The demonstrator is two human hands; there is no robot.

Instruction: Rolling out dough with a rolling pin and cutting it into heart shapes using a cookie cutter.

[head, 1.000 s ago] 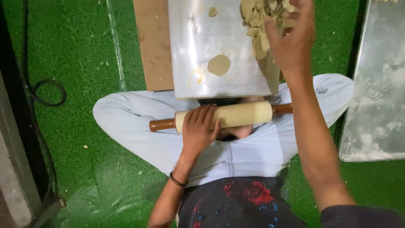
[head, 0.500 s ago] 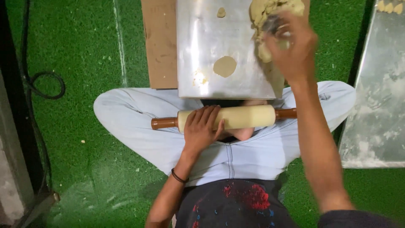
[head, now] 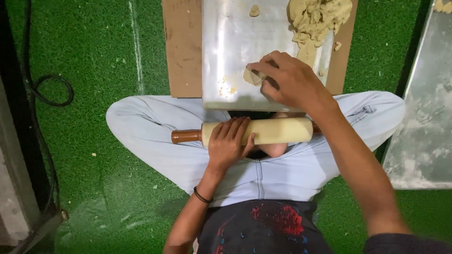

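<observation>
Green turf floor (head: 94, 56), metal tray (head: 226, 47): right hand (head: 287, 80) came down from dough pile (head: 320, 19), grip now pinching dough disc (head: 252, 77) on tray; left hand (head: 228, 141) still lies open-fingered over rolling pin (head: 278, 130) on lap.

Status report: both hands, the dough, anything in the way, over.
Left hand resting on rolling pin across the lap. Right hand pinching small dough piece on metal sheet. Dough heap at far corner, nothing blocking.
</observation>
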